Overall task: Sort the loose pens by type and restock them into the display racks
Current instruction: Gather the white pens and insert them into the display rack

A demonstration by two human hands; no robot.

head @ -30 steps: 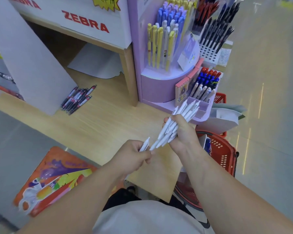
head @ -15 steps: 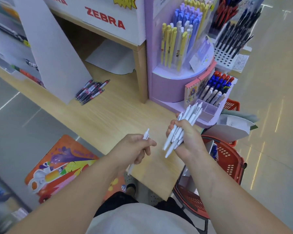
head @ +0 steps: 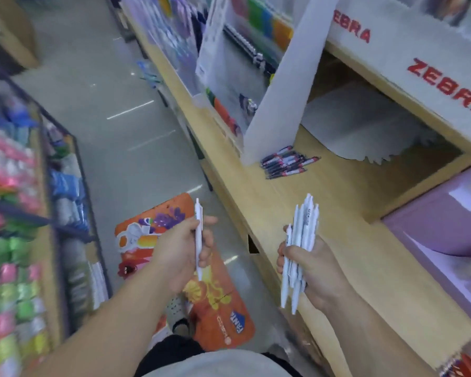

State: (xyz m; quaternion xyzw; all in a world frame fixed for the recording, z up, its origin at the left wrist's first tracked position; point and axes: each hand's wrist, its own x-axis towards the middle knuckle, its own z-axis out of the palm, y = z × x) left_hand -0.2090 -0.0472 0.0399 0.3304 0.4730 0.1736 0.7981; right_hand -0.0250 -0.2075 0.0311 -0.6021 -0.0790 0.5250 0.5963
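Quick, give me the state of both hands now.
Left hand: holding one white pen.
Right hand: holding a bundle of white pens.

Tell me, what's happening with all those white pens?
A person is sorting pens in a stationery shop. The left hand holds one slim white plastic pen upright, and the right hand grips a bunch of matching white pens. A small pile of dark pens with red-and-white labels lies on the pale wooden shelf.
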